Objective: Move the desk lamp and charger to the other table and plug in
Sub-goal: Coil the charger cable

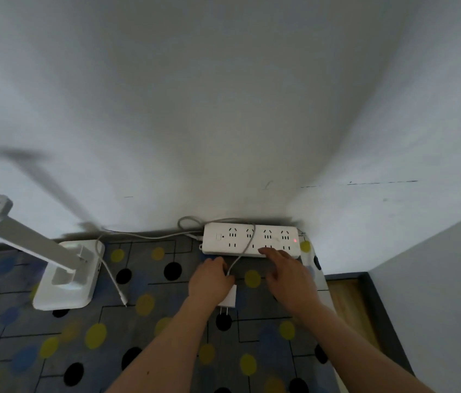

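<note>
— Two hands over the patterned surface; where does the charger sit against them?

— The white charger lies under the left hand, poking out at that hand's near right edge. The left hand is curled down over it, fingers closed on its far end where the thin white cable leaves it.

— Which way does the charger point?

— Its two prongs point near, toward the person, so its long axis runs near to far. The cable rises from it, crosses the face of the white power strip and goes on toward the wall.

— And the right hand?

— The right hand is open, fingers spread, fingertips touching the near edge of the power strip, right of where the cable crosses. It holds nothing. A red light glows at the strip's right end. The strip lies against the wall with its long axis left to right.

— The desk lamp?

— The desk lamp stands well to the left of both hands, its flat white base on the surface and its arm slanting up and out of view to the left. A loose white cord end lies just right of the base, its tip pointing near. Neither hand touches the lamp.
</note>
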Tool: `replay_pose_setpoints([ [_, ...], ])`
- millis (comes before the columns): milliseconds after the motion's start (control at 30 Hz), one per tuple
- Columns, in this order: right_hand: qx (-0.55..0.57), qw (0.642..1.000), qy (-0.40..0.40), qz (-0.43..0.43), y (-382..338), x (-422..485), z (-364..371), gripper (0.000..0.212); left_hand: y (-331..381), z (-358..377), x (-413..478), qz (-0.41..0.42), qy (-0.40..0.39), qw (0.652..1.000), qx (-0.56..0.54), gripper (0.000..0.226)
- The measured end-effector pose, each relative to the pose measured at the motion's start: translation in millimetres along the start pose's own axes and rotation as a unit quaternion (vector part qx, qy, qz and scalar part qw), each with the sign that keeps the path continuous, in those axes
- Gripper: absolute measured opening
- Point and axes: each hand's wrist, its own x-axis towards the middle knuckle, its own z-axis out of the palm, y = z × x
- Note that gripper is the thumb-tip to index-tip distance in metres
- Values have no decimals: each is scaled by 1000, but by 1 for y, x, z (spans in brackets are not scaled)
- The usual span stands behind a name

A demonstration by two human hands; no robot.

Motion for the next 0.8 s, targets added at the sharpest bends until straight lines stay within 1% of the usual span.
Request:
replay_pose_setpoints([
  [67,5,1000,-3,-4,-1,1,-2,50,2,-2,1,0,-10,1000,-12,13],
  [100,8,1000,-4,-6,-3,1,-2,50,4,-4,0,-4,-15,999,-28,12],
  [200,9,1000,-5,-14,-7,4,-4,50,9,-12,-2,-27,-44,990,-133,10],
  [300,26,999,-4,-24,-17,9,-8,52,12,-29,-11,-17,-71,971,-226,12],
  [400,30,999,-1,-34,-34,14,-14,53,15,-52,-20,0,-67,963,-261,11],
  [533,25,998,23,-59,-61,19,-27,56,24,-92,-30,27,-54,948,-314,20],
  [600,27,997,28,-61,-73,21,-34,57,29,-113,-38,45,-48,941,-332,19],
  [700,43,997,38,-48,-89,24,-45,47,34,-141,-48,64,-23,928,-367,16],
  [800,23,998,55,-38,-99,27,-58,21,31,-168,-56,80,6,914,-398,18],
])
